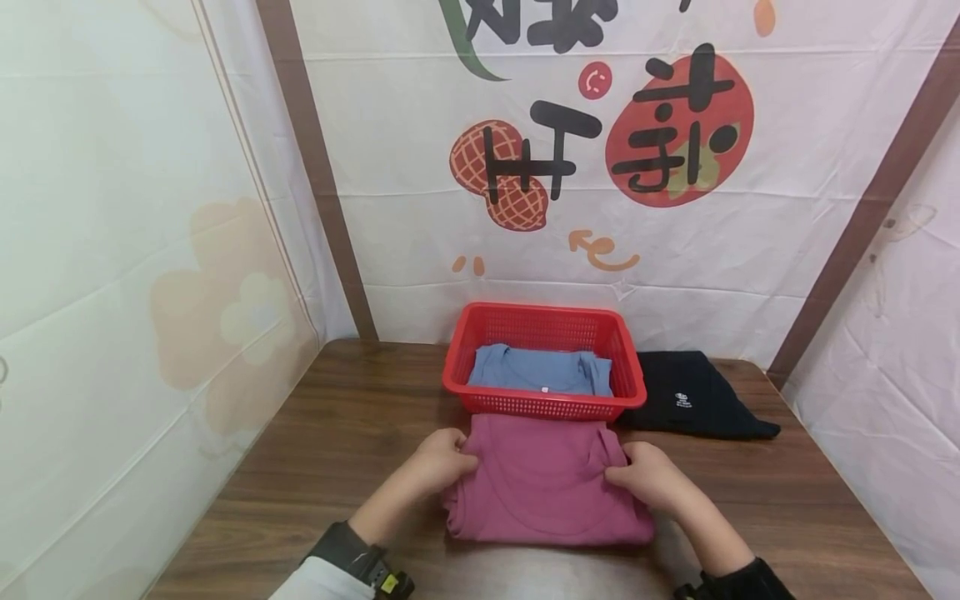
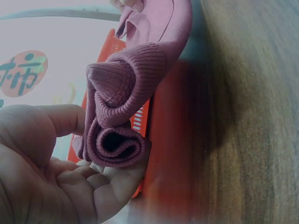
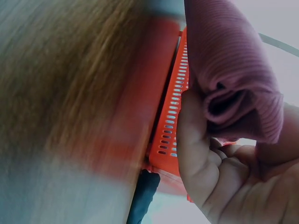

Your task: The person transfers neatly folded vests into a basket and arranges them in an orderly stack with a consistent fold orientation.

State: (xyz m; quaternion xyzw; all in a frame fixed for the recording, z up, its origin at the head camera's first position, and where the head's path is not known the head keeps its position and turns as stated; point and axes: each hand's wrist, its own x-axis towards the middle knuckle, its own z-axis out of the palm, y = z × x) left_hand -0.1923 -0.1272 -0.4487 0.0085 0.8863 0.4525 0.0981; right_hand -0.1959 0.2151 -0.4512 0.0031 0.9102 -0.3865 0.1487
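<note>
A folded mauve-pink ribbed top (image 1: 551,487), its curved neckline showing, is held in front of the red basket (image 1: 633,393). My left hand (image 1: 444,461) grips its left side, thumb on top and fingers underneath. On the opposite side my right hand (image 1: 651,477) pinches it the same way. The left wrist view shows the rolled layers of the top (image 2: 124,88) between thumb and fingers, apart from the table. From the right wrist, the folded edge (image 3: 233,74) sits between thumb and curled fingers. A folded blue garment (image 1: 540,371) lies inside the basket.
A black garment (image 1: 686,396) with a small white print lies on the wooden table (image 1: 360,400), to the right of the basket. Behind the table hangs a white printed curtain (image 1: 420,267), with more white cloth (image 1: 112,275) on the left side.
</note>
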